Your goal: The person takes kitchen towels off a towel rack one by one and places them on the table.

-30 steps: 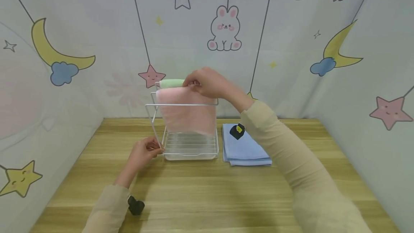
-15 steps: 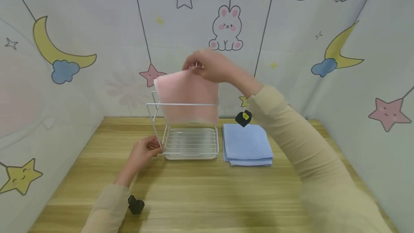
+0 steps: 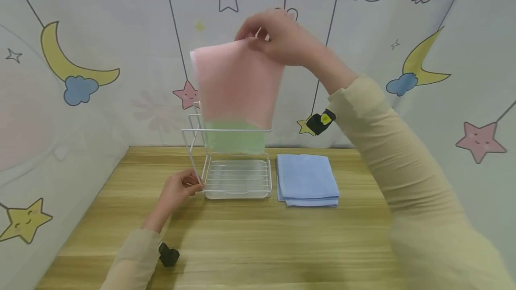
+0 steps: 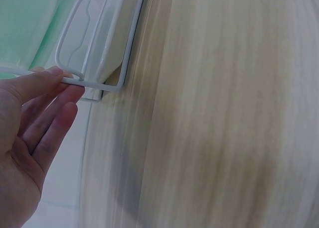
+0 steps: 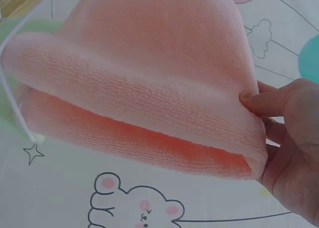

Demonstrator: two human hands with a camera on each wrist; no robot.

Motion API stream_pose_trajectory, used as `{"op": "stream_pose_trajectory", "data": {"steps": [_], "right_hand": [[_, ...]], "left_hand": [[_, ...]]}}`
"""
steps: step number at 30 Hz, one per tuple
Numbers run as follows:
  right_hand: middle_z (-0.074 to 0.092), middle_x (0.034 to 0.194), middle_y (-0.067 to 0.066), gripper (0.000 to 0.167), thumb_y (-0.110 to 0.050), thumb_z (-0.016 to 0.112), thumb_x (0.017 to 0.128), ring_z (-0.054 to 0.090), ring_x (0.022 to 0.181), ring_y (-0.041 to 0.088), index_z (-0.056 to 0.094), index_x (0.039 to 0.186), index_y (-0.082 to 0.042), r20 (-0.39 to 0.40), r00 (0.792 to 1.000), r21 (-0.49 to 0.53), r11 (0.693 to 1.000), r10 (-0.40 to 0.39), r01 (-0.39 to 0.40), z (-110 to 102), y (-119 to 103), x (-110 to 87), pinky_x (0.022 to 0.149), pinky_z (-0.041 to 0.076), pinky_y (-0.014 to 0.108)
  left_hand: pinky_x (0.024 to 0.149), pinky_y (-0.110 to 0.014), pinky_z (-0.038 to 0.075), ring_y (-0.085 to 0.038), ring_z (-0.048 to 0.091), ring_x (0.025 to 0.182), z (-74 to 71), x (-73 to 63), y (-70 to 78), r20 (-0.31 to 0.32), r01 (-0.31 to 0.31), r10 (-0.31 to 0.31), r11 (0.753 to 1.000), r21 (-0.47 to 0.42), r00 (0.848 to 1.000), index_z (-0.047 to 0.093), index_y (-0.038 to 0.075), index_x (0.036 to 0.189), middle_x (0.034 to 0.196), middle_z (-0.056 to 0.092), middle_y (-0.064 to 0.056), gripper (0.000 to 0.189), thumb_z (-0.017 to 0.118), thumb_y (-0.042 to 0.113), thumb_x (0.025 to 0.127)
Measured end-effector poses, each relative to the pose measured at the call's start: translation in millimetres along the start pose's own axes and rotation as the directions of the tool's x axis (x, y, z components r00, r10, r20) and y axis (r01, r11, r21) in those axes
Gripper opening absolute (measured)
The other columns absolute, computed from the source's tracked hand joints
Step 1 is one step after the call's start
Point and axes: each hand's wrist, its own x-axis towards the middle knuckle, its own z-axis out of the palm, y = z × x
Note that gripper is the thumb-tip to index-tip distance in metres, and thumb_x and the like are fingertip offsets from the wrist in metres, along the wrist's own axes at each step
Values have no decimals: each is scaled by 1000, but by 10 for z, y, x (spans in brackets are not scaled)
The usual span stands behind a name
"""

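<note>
My right hand (image 3: 282, 37) pinches a folded pink towel (image 3: 238, 84) by its upper edge and holds it up above the white wire rack (image 3: 225, 130). In the right wrist view the thumb lies on one side of the towel's fluffy cloth (image 5: 159, 54), fingers on the other. A green towel (image 3: 235, 140) hangs at the back of the rack, its upper part hidden by the pink one. Low at the rack's left side, my left hand (image 3: 181, 187) steadies the frame. The left wrist view has its thumb and fingers pinching a white wire (image 4: 110, 87).
A folded blue towel (image 3: 308, 180) lies on the wooden table (image 3: 258, 245) to the right of the rack. Under the rack's base wires sits a pale tray (image 3: 238, 195). A patterned cloth wall (image 3: 141, 57) stands close behind the table.
My right hand has raised the pink towel up off the rack's bar and a little to the right, uncovering the green towel's lower part. The left hand has kept its place.
</note>
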Motion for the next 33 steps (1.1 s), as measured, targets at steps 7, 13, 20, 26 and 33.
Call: {"op": "stream_pose_trajectory", "data": {"steps": [7, 13, 20, 26, 33], "right_hand": [[65, 112, -2, 28, -11, 50, 100, 56, 97, 12, 71, 118, -17, -140, 985, -48, 993, 100, -107, -369, 86, -159, 78, 47, 20], [64, 112, 0, 28, -15, 49, 100, 53, 95, 12, 71, 119, -15, -184, 975, -111, 983, 123, -145, -592, 217, -390, 75, 44, 17], [65, 117, 4, 30, -21, 49, 101, 51, 96, 12, 69, 122, -18, -158, 963, -172, 955, 216, -243, -748, 461, -678, 72, 43, 11], [66, 112, 3, 27, -22, 51, 100, 52, 93, 12, 70, 119, -19, -125, 951, -181, 936, 282, -301, -809, 717, -992, 65, 44, 8], [64, 98, -18, 24, -18, 56, 99, 53, 81, -3, 72, 116, -20, -104, 953, -181, 937, 283, -298, -776, 1057, -1410, 65, 43, 7]], "left_hand": [[57, -22, 57, -22, 73, 72, 17, 27, -18, 10, -22, 22, 1000, -9, 1000, 62, 1, 84, 86, 75, -21, 15, 77, 0, 81], [59, -22, 57, -22, 73, 75, 22, 28, -28, 20, -2, 2, 1000, -8, 1000, 63, 2, 85, 88, 75, -21, 14, 76, 1, 82], [59, -22, 57, -22, 73, 75, 14, 28, -37, 14, 4, -4, 1000, -8, 1000, 62, 2, 84, 88, 75, -20, 15, 77, 2, 82], [58, -22, 57, -23, 73, 75, 8, 2, -35, 20, 5, -6, 1000, 4, 1000, 61, 2, 85, 88, 75, -20, 16, 77, 4, 83], [60, -22, 58, -19, 72, 76, 1, 0, -29, 20, 3, -3, 1000, 7, 1000, 62, 3, 85, 89, 75, -19, 15, 76, 4, 83]]}}
